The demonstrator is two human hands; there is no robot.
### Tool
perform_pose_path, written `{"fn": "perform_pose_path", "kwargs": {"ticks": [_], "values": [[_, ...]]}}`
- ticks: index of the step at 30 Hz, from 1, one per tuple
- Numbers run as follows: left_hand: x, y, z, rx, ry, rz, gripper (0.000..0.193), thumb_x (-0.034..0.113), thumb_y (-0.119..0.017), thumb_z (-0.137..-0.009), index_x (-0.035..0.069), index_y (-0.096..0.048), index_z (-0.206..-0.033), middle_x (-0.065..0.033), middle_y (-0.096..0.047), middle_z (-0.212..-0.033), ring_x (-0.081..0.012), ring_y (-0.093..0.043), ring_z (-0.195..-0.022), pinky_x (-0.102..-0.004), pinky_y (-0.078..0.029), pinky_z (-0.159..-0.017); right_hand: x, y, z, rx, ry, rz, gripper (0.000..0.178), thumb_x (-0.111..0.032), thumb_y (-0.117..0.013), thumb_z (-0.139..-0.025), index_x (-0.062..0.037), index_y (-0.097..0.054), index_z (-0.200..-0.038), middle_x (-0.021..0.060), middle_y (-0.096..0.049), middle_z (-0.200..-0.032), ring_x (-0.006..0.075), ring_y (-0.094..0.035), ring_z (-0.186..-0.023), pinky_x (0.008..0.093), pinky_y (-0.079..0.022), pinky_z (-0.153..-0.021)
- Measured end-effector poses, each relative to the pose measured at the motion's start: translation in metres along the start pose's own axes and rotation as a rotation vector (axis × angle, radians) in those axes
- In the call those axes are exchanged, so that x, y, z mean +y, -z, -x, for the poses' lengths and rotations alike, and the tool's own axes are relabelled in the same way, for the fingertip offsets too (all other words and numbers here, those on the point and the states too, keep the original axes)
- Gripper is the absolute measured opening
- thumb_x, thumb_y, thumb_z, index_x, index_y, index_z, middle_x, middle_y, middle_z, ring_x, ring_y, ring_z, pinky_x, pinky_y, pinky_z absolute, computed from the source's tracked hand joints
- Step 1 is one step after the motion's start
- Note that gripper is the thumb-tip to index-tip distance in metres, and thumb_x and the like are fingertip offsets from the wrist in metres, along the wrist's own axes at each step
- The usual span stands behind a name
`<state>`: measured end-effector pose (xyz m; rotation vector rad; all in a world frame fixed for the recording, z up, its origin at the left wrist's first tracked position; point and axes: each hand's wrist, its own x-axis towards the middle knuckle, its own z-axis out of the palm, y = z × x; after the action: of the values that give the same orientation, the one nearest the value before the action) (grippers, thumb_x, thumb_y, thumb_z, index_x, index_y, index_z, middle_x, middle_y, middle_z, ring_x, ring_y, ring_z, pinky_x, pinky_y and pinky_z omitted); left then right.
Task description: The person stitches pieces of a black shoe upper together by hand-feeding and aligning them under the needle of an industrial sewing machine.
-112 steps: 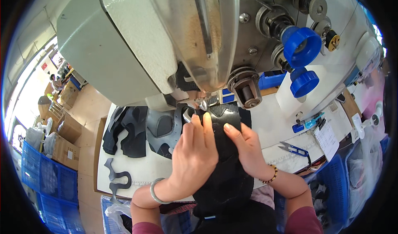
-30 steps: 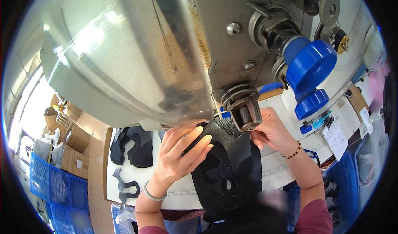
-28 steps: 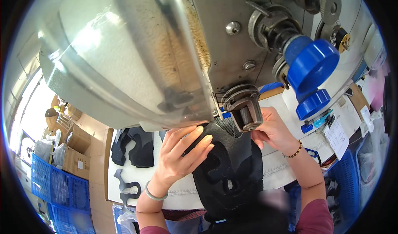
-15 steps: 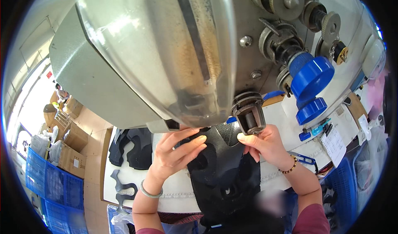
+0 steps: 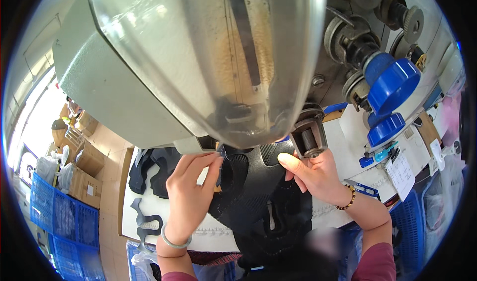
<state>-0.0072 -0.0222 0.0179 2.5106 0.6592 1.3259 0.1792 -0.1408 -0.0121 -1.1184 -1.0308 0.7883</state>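
A black shoe-upper piece (image 5: 263, 181) with mesh patches lies under the sewing machine head (image 5: 198, 67) and drapes down toward me. My right hand (image 5: 315, 176) grips its right edge, thumb on top and fingers curled beneath, just below the metal presser part (image 5: 309, 138). At the left edge of the upper, my left hand (image 5: 191, 186) has thumb and fingertips pinched on a thin dark strip (image 5: 222, 151); how far the strip reaches is hidden by the machine head. The needle area lies hidden behind the clear cover.
Several black cut pieces (image 5: 159, 169) and a grey wavy piece (image 5: 144, 219) lie on the white table at left. Blue tension knobs (image 5: 392, 87) jut out at upper right. A paper sheet (image 5: 400, 174) lies at right; blue crates (image 5: 64, 211) and cardboard boxes (image 5: 85, 184) stand at left.
My left hand has turned and drawn its fingertips together into a pinch, off the upper's surface. The upper has swung, its left side outward. The machine appears shifted slightly as my view moved.
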Motion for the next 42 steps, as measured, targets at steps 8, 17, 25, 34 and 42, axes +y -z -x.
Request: {"fn": "perform_pose_path", "kwargs": {"ticks": [8,17,25,34,42], "values": [[0.038,-0.024,0.034,-0.066,-0.479,-0.266,0.037,0.003,-0.067,-0.071,0.002,-0.063,-0.108,-0.0116,-0.06,-0.112,-0.0274,-0.059,-0.101,-0.0367,-0.048,-0.086,-0.005,-0.005,-0.004,0.001,0.065,0.148,0.008,-0.009,-0.06,-0.091,-0.0008,-0.058,-0.089,-0.003,-0.054,-0.074,0.0026,-0.05,-0.059,0.0196,-0.04,-0.052],[0.011,-0.05,0.022,0.102,-0.593,-0.285,0.035,-0.003,-0.07,-0.065,-0.002,-0.067,-0.1,-0.0099,-0.061,-0.101,-0.0238,-0.06,-0.087,-0.0338,-0.051,-0.074,0.001,-0.004,-0.018,0.152,0.358,0.273,0.013,-0.013,-0.067,-0.086,-0.0012,-0.061,-0.083,-0.0017,-0.058,-0.066,0.0052,-0.053,-0.06,0.0241,-0.044,-0.054],[0.004,-0.059,0.013,0.195,-0.566,-0.249,0.026,0.004,-0.071,-0.07,-0.003,-0.068,-0.095,-0.0077,-0.061,-0.093,-0.0205,-0.061,-0.086,-0.0317,-0.052,-0.074,0.009,0.019,-0.017,0.395,0.728,0.922,0.027,-0.003,-0.068,-0.073,-0.0013,-0.057,-0.098,0.0131,-0.059,-0.09,0.0283,-0.06,-0.079,0.0327,-0.046,-0.067],[-0.004,-0.054,0.007,0.192,-0.605,-0.208,0.027,0.013,-0.077,-0.072,0.003,-0.069,-0.095,-0.0036,-0.06,-0.093,-0.0193,-0.058,-0.087,-0.032,-0.05,-0.075,0.024,0.037,-0.031,0.199,0.821,0.966,0.03,-0.006,-0.069,-0.073,-0.0032,-0.06,-0.102,0.0115,-0.057,-0.108,0.0322,-0.049,-0.101,0.0413,-0.039,-0.089],[-0.012,-0.054,0.007,0.171,-0.611,-0.128,0.027,0.009,-0.077,-0.072,0.004,-0.07,-0.097,-0.0027,-0.06,-0.095,-0.0184,-0.058,-0.085,-0.0318,-0.05,-0.075,0.03,0.038,-0.029,0.282,0.794,0.959,0.032,-0.005,-0.07,-0.068,-0.0039,-0.062,-0.099,0.0087,-0.058,-0.104,0.0291,-0.048,-0.095,0.0391,-0.04,-0.088]]}}
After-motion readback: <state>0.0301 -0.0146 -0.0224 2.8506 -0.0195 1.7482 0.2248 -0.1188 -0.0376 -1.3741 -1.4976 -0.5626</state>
